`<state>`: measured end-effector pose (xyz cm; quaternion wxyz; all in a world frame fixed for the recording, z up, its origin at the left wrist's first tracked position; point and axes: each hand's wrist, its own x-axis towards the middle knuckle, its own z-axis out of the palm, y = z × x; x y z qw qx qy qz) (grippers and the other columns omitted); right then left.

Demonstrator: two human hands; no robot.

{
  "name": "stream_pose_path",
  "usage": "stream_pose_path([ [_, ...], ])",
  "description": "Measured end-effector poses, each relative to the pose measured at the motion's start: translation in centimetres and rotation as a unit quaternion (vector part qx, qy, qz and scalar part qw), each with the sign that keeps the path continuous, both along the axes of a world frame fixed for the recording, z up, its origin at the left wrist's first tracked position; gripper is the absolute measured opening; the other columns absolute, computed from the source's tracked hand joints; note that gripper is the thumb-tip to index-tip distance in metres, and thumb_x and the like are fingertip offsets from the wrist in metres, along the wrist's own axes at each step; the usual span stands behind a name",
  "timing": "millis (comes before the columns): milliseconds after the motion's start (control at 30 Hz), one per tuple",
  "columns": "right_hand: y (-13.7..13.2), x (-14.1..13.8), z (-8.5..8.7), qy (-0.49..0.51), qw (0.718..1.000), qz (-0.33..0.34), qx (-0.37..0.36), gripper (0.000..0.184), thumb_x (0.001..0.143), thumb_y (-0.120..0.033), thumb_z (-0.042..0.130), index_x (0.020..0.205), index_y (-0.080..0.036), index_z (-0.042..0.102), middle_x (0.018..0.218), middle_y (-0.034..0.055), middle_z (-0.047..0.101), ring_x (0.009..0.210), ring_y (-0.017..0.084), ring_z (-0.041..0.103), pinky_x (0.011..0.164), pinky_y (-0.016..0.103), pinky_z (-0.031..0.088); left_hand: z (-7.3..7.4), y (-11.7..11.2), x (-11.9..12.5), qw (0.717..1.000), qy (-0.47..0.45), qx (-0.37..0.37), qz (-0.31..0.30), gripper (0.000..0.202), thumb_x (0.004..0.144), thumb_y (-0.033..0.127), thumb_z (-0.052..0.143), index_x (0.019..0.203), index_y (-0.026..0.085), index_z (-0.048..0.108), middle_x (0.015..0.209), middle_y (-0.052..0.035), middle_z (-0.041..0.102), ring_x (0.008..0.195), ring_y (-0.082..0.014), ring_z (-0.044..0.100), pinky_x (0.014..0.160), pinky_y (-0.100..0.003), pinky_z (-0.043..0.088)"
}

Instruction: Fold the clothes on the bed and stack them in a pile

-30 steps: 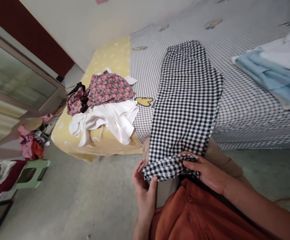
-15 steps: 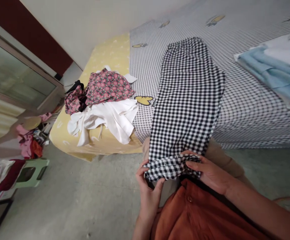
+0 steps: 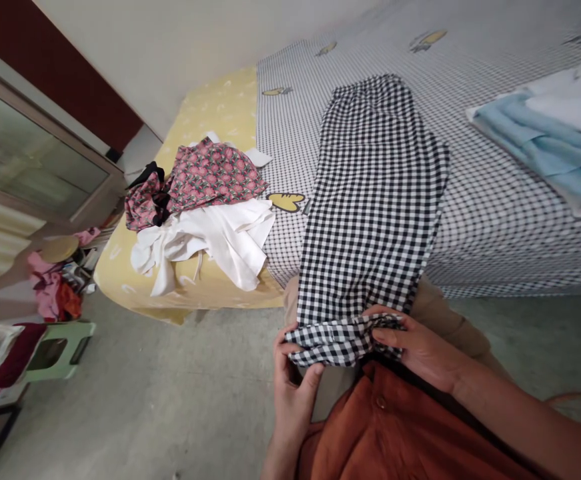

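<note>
Black-and-white checked pants [image 3: 370,200] lie lengthwise over the bed's edge, with the gathered waistband on the mattress. Their near end comes down to my lap, where the hem is turned up in a bunched fold. My left hand [image 3: 295,380] grips the left end of this fold, thumb below and fingers behind the cloth. At the right end, my right hand [image 3: 415,347] is closed on the fold, its thumb pressed on top and some fingers hidden beneath the fabric.
A floral garment [image 3: 215,173] and a white garment [image 3: 215,240] lie on the bed's yellow part [image 3: 225,100]. Folded light-blue clothing [image 3: 545,140] rests on the checked bedsheet [image 3: 490,247] at right. A green stool [image 3: 75,347] holding clothes stands on the floor at left.
The folded hem has shifted a little, and my left thumb has slid slightly left along its lower edge. Both hands keep their hold. The view has moved slightly.
</note>
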<state>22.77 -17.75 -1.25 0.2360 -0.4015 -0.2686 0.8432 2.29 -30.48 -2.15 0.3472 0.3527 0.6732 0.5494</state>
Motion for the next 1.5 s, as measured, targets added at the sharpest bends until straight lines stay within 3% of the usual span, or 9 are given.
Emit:
stream_pose_path([
  [200,0.1,-0.4,0.5,0.019,0.999,0.031,0.016,0.051,0.063,-0.034,0.089,0.112,-0.029,0.072,0.099,-0.0004,0.069,0.092,0.019,0.06,0.092,0.036,0.047,0.5,0.2,-0.1,0.999,0.0,-0.006,0.039,0.028,0.083,0.047,0.07,0.076,0.023,0.057,0.118,-0.0074,0.069,0.118,-0.0254,0.06,0.101,-0.041,0.047],
  [400,0.4,-0.2,1.3,0.078,0.995,0.06,0.023,0.09,0.061,-0.017,0.084,0.141,-0.04,0.051,0.122,-0.0009,0.063,0.113,0.021,0.058,0.105,0.039,0.042,0.0,0.9,-0.2,0.984,-0.097,-0.047,0.14,0.039,0.072,0.054,0.079,0.08,0.023,0.058,0.109,-0.0035,0.072,0.108,-0.0219,0.064,0.096,-0.034,0.048],
  [533,0.4,-0.3,1.4,0.076,0.995,0.051,0.037,0.101,0.062,-0.014,0.08,0.148,-0.044,0.034,0.125,-0.0005,0.058,0.11,0.018,0.058,0.101,0.038,0.043,0.1,1.4,-0.4,0.966,-0.144,-0.068,0.204,0.047,0.065,0.058,0.082,0.085,0.023,0.057,0.101,-0.0004,0.073,0.098,-0.018,0.064,0.086,-0.028,0.047],
  [600,0.3,-0.4,1.2,0.065,0.995,0.035,0.063,0.092,0.064,-0.017,0.079,0.141,-0.042,0.035,0.124,-0.0006,0.056,0.105,0.017,0.057,0.095,0.035,0.045,0.2,1.6,-0.5,0.959,-0.165,-0.078,0.215,0.05,0.064,0.06,0.082,0.087,0.023,0.057,0.097,0.0002,0.073,0.092,-0.0173,0.063,0.081,-0.027,0.047],
  [733,0.0,-0.5,0.7,-0.027,0.986,0.016,0.161,0.053,0.07,-0.025,0.074,0.109,-0.032,0.039,0.113,-0.002,0.052,0.092,0.015,0.051,0.081,0.032,0.044,0.4,1.8,-0.5,0.96,-0.17,-0.08,0.207,0.05,0.064,0.06,0.081,0.085,0.023,0.056,0.092,0.0011,0.071,0.091,-0.018,0.063,0.08,-0.028,0.048],
  [867,-0.1,-0.8,0.6,-0.135,0.952,0.05,0.272,0.042,0.069,-0.022,0.072,0.099,-0.027,0.043,0.097,-0.0023,0.047,0.092,0.017,0.045,0.085,0.033,0.04,0.2,1.7,-0.6,0.964,-0.167,-0.073,0.195,0.048,0.066,0.059,0.081,0.086,0.023,0.055,0.094,0.0017,0.071,0.09,-0.0163,0.062,0.08,-0.026,0.047],
  [1100,0.1,-1.0,0.4,-0.124,0.965,0.058,0.224,0.028,0.069,-0.032,0.074,0.087,-0.025,0.054,0.084,-0.0029,0.048,0.084,0.018,0.046,0.078,0.032,0.041,-0.2,1.6,-1.0,0.966,-0.166,-0.086,0.178,0.049,0.067,0.06,0.08,0.087,0.023,0.055,0.098,0.0008,0.069,0.098,-0.0187,0.062,0.086,-0.029,0.046],
  [1333,0.3,-1.1,0.8,-0.063,0.976,0.013,0.21,0.03,0.064,-0.047,0.083,0.069,-0.024,0.065,0.098,0.0035,0.061,0.108,0.025,0.052,0.1,0.041,0.039,-0.2,1.4,-0.8,0.982,-0.118,-0.055,0.136,0.043,0.07,0.056,0.08,0.082,0.023,0.055,0.11,-0.0024,0.069,0.109,-0.0204,0.061,0.096,-0.032,0.045],
  [1500,0.2,-0.9,1.0,-0.074,0.983,0.027,0.164,0.026,0.061,-0.039,0.082,0.071,-0.023,0.065,0.08,-0.0008,0.057,0.083,0.019,0.052,0.081,0.033,0.044,-0.5,1.2,-0.8,0.991,-0.074,-0.04,0.108,0.036,0.075,0.052,0.077,0.082,0.024,0.056,0.112,-0.0036,0.069,0.11,-0.02,0.062,0.097,-0.032,0.047],
])
